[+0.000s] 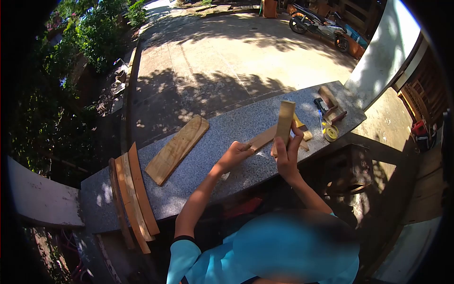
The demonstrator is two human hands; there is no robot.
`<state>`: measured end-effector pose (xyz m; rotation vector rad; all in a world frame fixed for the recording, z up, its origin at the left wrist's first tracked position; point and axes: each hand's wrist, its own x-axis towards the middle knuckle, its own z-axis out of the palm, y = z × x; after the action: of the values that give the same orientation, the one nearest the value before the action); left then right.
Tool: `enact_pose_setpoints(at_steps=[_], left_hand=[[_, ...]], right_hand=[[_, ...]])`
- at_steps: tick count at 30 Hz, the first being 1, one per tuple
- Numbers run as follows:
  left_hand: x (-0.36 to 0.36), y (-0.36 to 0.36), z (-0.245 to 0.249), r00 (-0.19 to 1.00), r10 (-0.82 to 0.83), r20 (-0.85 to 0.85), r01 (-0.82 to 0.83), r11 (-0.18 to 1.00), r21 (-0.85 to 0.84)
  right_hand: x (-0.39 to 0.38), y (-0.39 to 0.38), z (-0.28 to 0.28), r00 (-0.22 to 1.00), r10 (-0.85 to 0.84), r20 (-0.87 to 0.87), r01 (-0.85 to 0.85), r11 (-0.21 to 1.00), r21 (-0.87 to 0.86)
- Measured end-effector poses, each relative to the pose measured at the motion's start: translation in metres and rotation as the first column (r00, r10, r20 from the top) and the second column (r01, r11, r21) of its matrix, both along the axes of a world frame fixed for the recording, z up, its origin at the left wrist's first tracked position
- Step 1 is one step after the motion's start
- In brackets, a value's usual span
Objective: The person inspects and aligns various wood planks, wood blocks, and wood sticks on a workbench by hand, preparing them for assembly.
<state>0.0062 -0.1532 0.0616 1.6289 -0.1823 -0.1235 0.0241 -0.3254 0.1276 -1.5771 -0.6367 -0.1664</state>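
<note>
My right hand [287, 163] is closed around a wooden block [285, 118], which stands upright over the stone counter. My left hand [231, 157] is closed with its fingertips at the near end of a flat wooden strip [263, 139]. A small dark piece [246, 147] shows at those fingertips; I cannot tell what it is. The strip slants across the counter and passes behind the block. Just beyond my right hand lies a yellow-and-dark object [300, 123], partly hidden by the fingers.
A broad wooden board [177, 150] lies left on the speckled counter [217, 137]. Several long curved strips [137, 189] overhang its near left edge. At the right end are a yellow tape roll [331, 133] and a wooden tool [334, 106]. A motorcycle [321, 26] stands beyond.
</note>
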Motion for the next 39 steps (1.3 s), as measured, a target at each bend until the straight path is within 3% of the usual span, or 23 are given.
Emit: enact_pose_setpoints(at_steps=[1,2,4,6,7,8,10,11,13,14,16,17,18,19,21,23,24,27,30,33,34,36,39], left_hand=[[0.003,-0.001,0.003,1.0,-0.018,0.02,0.018,1.0,0.006],[0.006,-0.001,0.001,0.998,-0.041,0.041,0.038,0.997,0.07],[0.008,-0.001,-0.005,0.993,-0.09,0.073,0.074,0.978,0.194],[0.012,0.0,0.003,1.0,-0.022,0.002,0.022,0.991,0.134],[0.005,-0.002,0.002,0.998,0.003,-0.058,0.003,0.995,0.104],[0.007,0.0,0.002,0.996,-0.035,-0.081,0.045,0.99,0.131],[0.012,-0.004,-0.009,0.998,-0.003,0.07,-0.006,0.992,0.127],[0.012,-0.006,-0.015,0.99,0.011,0.137,-0.027,0.993,0.119],[0.013,-0.002,-0.008,1.0,0.003,0.025,-0.008,0.982,0.189],[0.013,-0.004,-0.004,0.999,0.009,-0.034,-0.001,0.977,0.213],[0.01,-0.009,0.002,0.998,0.001,-0.063,0.013,0.972,0.233],[0.013,-0.007,0.004,0.997,0.004,-0.079,0.016,0.968,0.249],[0.016,-0.007,-0.011,0.998,-0.005,0.065,-0.012,0.969,0.247],[0.019,-0.008,-0.009,1.0,-0.007,-0.011,0.01,0.958,0.286],[0.017,-0.012,-0.007,0.994,-0.011,-0.107,0.05,0.928,0.368],[0.029,-0.013,-0.017,0.991,0.015,-0.131,0.042,0.907,0.419],[0.033,-0.013,-0.024,0.985,0.028,-0.17,0.046,0.908,0.416],[0.049,0.012,-0.024,0.926,-0.071,-0.37,0.105,0.992,0.074],[0.051,0.042,-0.022,0.875,-0.241,-0.419,0.091,0.934,-0.346],[0.035,0.058,-0.015,0.917,-0.154,-0.368,0.07,0.97,-0.232],[0.028,0.062,-0.013,0.929,-0.06,-0.364,0.02,0.993,-0.113],[0.013,0.069,-0.01,0.935,0.125,-0.332,-0.087,0.988,0.129],[-0.008,0.075,-0.018,0.979,-0.023,0.204,-0.053,0.931,0.362]], right_hand=[[0.007,-0.003,-0.006,0.982,0.109,0.153,-0.058,0.951,-0.305],[0.01,-0.012,-0.004,0.981,0.178,-0.082,-0.194,0.941,-0.277],[0.008,-0.023,0.01,0.797,0.305,-0.521,-0.426,0.896,-0.126],[0.012,-0.017,0.013,0.93,0.108,-0.351,-0.058,0.987,0.152],[0.004,-0.014,0.008,0.951,-0.024,-0.31,0.124,0.943,0.31],[0.002,-0.009,-0.011,0.942,-0.047,-0.333,0.154,0.941,0.302],[0.011,-0.018,-0.034,0.995,0.101,0.012,-0.098,0.98,-0.172],[0.012,-0.023,-0.034,0.988,0.1,-0.121,-0.117,0.983,-0.14],[0.007,-0.027,-0.015,0.922,0.086,-0.377,-0.117,0.991,-0.059],[0.005,-0.019,-0.01,0.919,-0.023,-0.393,0.074,0.991,0.116],[0.002,-0.016,-0.024,0.922,-0.124,-0.366,0.209,0.956,0.204],[0.005,-0.017,-0.032,0.919,-0.047,-0.392,0.085,0.993,0.08],[0.006,-0.024,-0.041,0.899,0.031,-0.436,-0.053,0.998,-0.038],[0.003,-0.029,-0.051,0.86,0.106,-0.499,-0.203,0.968,-0.144],[0.002,-0.033,-0.025,0.777,0.108,-0.62,-0.098,0.994,0.05],[0.012,-0.019,-0.029,0.862,-0.03,-0.506,0.166,0.96,0.227],[0.022,-0.012,-0.028,0.864,-0.063,-0.5,0.201,0.953,0.228],[0.065,0.015,-0.038,0.919,-0.056,-0.391,0.182,0.939,0.294],[0.1,0.038,-0.075,0.925,-0.052,-0.377,0.129,0.975,0.183],[0.111,0.052,-0.115,0.945,-0.317,-0.082,0.3,0.938,-0.173],[0.11,0.055,-0.117,0.928,-0.272,-0.256,0.256,0.962,-0.091],[0.111,0.058,-0.117,0.931,-0.285,-0.226,0.27,0.958,-0.096],[0.108,0.058,-0.115,0.923,-0.275,-0.267,0.262,0.961,-0.086]])
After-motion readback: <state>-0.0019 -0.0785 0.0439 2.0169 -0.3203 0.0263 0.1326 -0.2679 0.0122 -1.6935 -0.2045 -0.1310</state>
